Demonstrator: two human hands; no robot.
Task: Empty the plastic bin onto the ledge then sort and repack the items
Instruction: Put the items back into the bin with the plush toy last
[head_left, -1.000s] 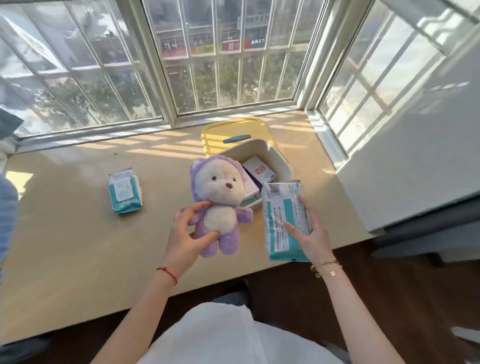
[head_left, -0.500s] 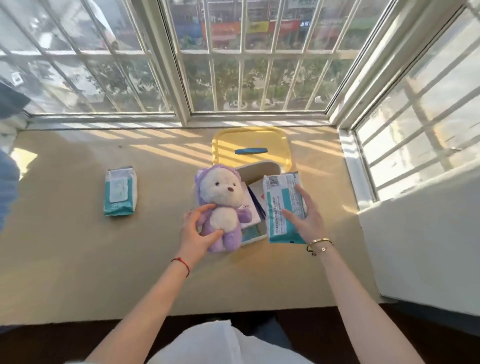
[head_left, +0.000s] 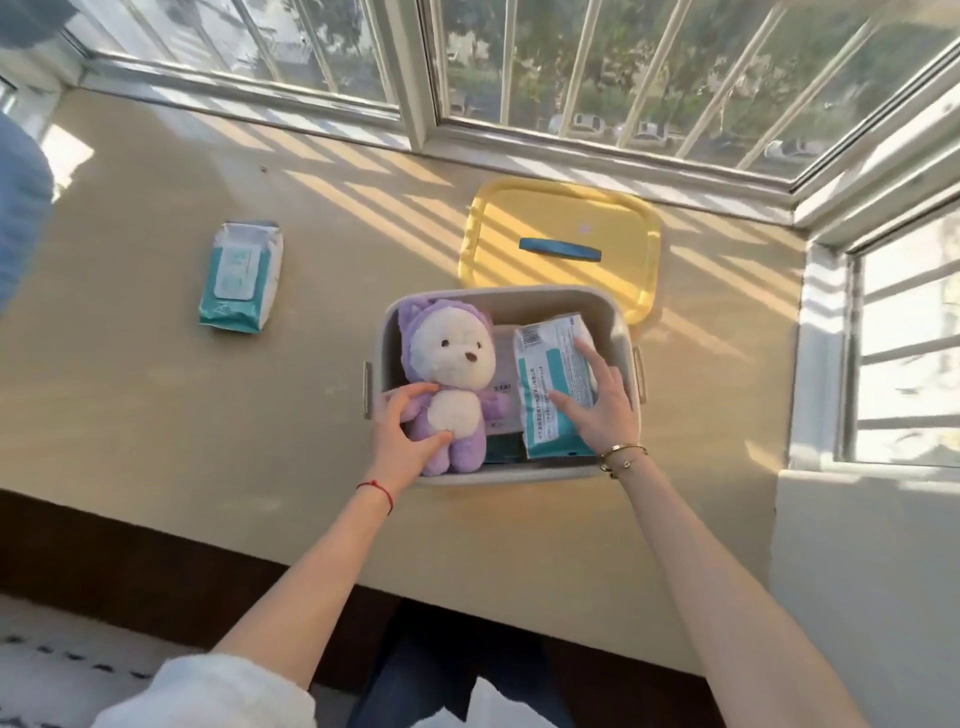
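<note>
Purple plush fur is what the left hand (head_left: 402, 441) has hold of: thumb across the white belly, fingers curled round the side of the one stuffed bear (head_left: 452, 395), which lies face up in the left half of the plastic bin (head_left: 545, 475). There's a red string on that wrist. The right hand (head_left: 605, 408) has its fingers spread out fairly straight, lying flat on top of a teal and white wipes pack (head_left: 550, 384) in the right half of the bin, so more pressing than gripping. Gold bracelets on that wrist.

So count inside the bin: 1 bear, 1 wipes pack, and between and under them some flat boxes (head_left: 504, 392) that I honestly can't count, they're mostly covered. One looks pale, and there's a dark teal edge poking out near the bear's feet.

The bin itself is a single pale rounded tub with a handle on each side, sitting on the tan ledge (head_left: 208, 467) toward the right. Right behind it, touching or slightly tucked under its back rim, is 1 yellow lid (head_left: 561, 218) with a blue handle, lying flat in the striped sunlight.

Well off to the left on the ledge sits a second wipes pack (head_left: 241, 278), flip-top side up, on its own. That makes 2 packs total. Barred windows run along the back and right side
</note>
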